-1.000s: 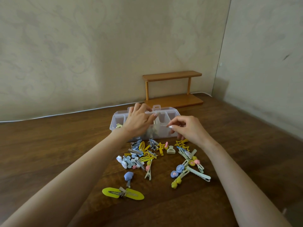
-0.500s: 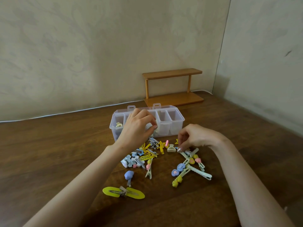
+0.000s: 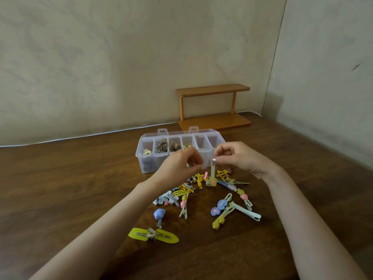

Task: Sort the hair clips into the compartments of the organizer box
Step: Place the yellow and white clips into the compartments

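Above clip pile (image 3: pixel 184 190), R hand (image 3: pixel 241 158) now holds cream clip (image 3: pixel 213 171) lifted.

Translucent glossy plastic organizer box (image 3: pixel 150 158), glossy plastic hair clips (image 3: pixel 201 199), smooth wooden table (image 3: pixel 60 188)

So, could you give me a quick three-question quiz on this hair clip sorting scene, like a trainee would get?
1. True or false: the right hand pinches a cream clip by its top end, so it hangs down.
2. In the organizer box, the second compartment from the left holds clips that are: A brown, B blue, C pink.
3. What stands on the table behind the box?
Key: 1 true; 2 A; 3 a wooden shelf.
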A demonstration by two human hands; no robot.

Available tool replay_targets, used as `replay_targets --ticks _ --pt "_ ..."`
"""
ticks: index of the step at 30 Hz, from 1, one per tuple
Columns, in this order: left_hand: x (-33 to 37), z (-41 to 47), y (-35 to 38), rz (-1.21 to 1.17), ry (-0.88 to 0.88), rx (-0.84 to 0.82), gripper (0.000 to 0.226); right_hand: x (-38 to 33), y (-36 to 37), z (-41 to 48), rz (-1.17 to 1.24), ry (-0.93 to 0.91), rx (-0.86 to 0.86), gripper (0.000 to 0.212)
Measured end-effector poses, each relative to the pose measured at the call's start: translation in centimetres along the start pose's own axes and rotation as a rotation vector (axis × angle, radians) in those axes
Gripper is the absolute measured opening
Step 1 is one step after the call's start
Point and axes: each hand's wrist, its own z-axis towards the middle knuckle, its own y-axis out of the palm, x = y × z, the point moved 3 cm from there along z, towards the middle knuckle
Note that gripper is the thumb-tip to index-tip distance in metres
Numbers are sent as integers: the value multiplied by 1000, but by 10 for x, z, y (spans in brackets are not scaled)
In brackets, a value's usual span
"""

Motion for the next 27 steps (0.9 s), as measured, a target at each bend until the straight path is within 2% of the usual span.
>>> replay_targets --ticks 3,9,13,18,21,24,27 --pt "1 -2 2 -148 -92 -96 16 -1 -1 2 146 -52 81 1" --pt "1 -2 -1 -138 -113 -52 13 0 0 3 267 -61 147 2" --pt "-3 -1 -8 -129 -125 70 12 0 1 4 256 -57 163 6" --pt "-13 -3 -29 -102 -193 393 11 3 -1 4 171 -20 267 13" --pt "-18 -2 -39 34 -223 526 11 4 -1 5 135 -7 282 11" --pt "-19 8 -41 170 -229 555 10 4 2 6 95 -7 252 8" --pt "-22 26 -37 244 -236 498 16 4 4 7 73 -5 216 8"
